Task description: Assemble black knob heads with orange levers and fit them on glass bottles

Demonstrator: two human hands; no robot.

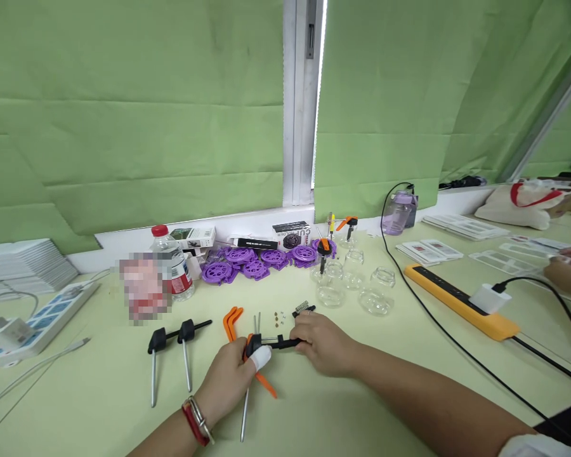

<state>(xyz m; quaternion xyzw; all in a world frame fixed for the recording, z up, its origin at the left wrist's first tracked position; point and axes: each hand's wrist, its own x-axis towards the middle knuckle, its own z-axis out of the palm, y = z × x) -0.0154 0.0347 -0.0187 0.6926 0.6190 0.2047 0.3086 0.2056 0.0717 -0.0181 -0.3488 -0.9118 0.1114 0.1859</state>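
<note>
My left hand [231, 374], with a white wrap on the thumb, is closed round a black head [254, 344] that looks like part of a pump or sprayer. An orange lever [266, 384] and a metal rod [244, 416] extend below this hand. My right hand [326, 343] is closed on the black stem [285, 343] at the right end of the same piece. Just beyond lie a pair of orange levers [232, 322], small brass-coloured and silver pieces [279, 318], and springs [302, 306]. Two similar black heads with metal rods [171, 338] lie to the left.
Clear glass bottles [330, 295] stand ahead to the right, near purple plastic parts [254, 268]. A red-capped bottle [178, 273] is at the back left. Power strips [47, 317] and a yellow one [461, 301] flank the area. Another person's hand [568, 273] shows at the far right.
</note>
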